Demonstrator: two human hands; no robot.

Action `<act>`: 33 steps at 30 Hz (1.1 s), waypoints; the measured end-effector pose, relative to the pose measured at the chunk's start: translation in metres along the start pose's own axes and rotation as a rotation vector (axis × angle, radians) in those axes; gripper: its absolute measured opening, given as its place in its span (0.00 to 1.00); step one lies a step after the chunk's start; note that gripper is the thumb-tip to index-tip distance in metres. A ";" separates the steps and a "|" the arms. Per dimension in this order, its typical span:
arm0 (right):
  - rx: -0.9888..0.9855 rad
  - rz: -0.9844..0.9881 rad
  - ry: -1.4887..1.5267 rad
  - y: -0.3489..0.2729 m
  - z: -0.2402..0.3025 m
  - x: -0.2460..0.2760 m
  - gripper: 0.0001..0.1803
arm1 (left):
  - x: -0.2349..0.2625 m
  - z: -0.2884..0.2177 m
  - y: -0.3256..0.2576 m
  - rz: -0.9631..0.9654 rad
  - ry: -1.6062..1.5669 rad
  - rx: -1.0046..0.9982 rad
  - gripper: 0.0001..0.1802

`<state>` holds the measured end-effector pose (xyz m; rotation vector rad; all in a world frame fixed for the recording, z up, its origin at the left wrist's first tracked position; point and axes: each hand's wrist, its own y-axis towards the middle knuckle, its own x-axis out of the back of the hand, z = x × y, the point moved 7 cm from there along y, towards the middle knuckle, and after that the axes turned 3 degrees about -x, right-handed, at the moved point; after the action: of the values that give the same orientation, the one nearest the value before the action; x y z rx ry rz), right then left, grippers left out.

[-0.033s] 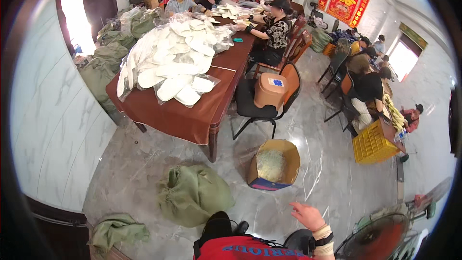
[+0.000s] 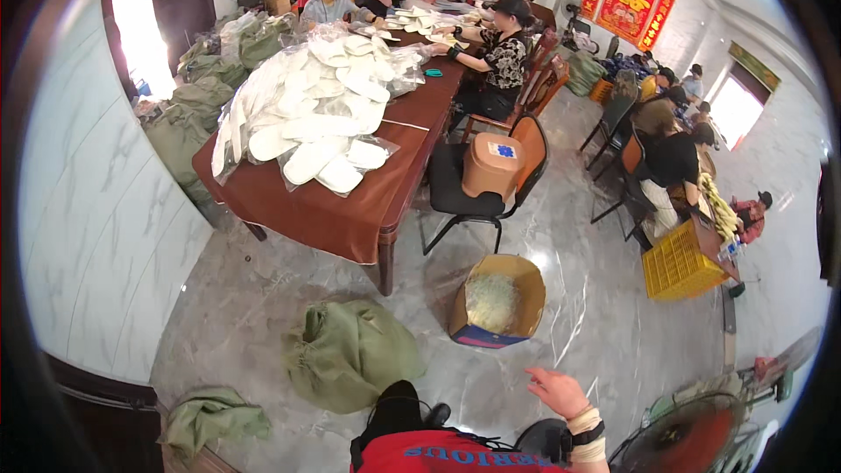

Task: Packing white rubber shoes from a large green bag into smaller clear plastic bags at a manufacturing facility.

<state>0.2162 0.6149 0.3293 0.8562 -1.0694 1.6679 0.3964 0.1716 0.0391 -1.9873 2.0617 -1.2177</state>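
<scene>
My right hand (image 2: 561,392) hangs above the floor at the lower right, fingers stretched out and holding nothing. A dark band and a pale wrap circle its wrist. Closest to it stands an open cardboard box (image 2: 536,302) with a heap of pale, clear-looking material (image 2: 492,302) inside. My left hand is out of view. Left of the box, a full green sack (image 2: 355,357) slumps on the floor in front of my feet. A large pile of white slippers (image 2: 307,114), many in clear plastic bags, covers the near end of a long table (image 2: 307,223) draped in brown.
A black chair (image 2: 455,184) carrying a brown bin (image 2: 492,166) stands at the table's right side. A floor fan (image 2: 683,438) is close by my right. Another green sack (image 2: 215,420) lies lower left. Co-workers sit along both tables; a yellow crate (image 2: 683,263) stands far right.
</scene>
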 end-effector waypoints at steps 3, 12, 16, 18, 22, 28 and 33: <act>-0.022 0.110 0.138 0.041 -0.041 -0.012 0.18 | -0.006 -0.011 0.007 -0.043 -0.032 0.019 0.20; -0.028 0.644 0.147 0.138 -0.241 -0.272 0.19 | -0.046 -0.159 0.207 0.422 0.010 -0.384 0.21; 0.129 0.643 0.246 0.172 -0.183 -0.289 0.20 | -0.083 -0.159 0.257 0.688 0.361 -0.405 0.13; 0.030 0.477 0.376 0.206 -0.185 -0.267 0.15 | -0.078 -0.189 0.272 0.518 0.271 -0.448 0.13; -0.090 0.691 0.528 0.257 -0.174 -0.200 0.17 | -0.046 -0.248 0.255 0.495 0.127 -0.334 0.12; 0.406 1.331 0.393 0.323 -0.110 -0.183 0.26 | -0.053 -0.226 0.300 0.665 -0.153 -0.266 0.16; 0.769 1.170 0.757 0.422 -0.141 -0.184 0.21 | -0.046 -0.301 0.374 0.515 -0.105 -0.381 0.16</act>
<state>-0.1365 0.6102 0.0014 -0.1676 -0.2948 3.1225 -0.0634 0.3164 0.0249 -1.4221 2.6606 -0.6486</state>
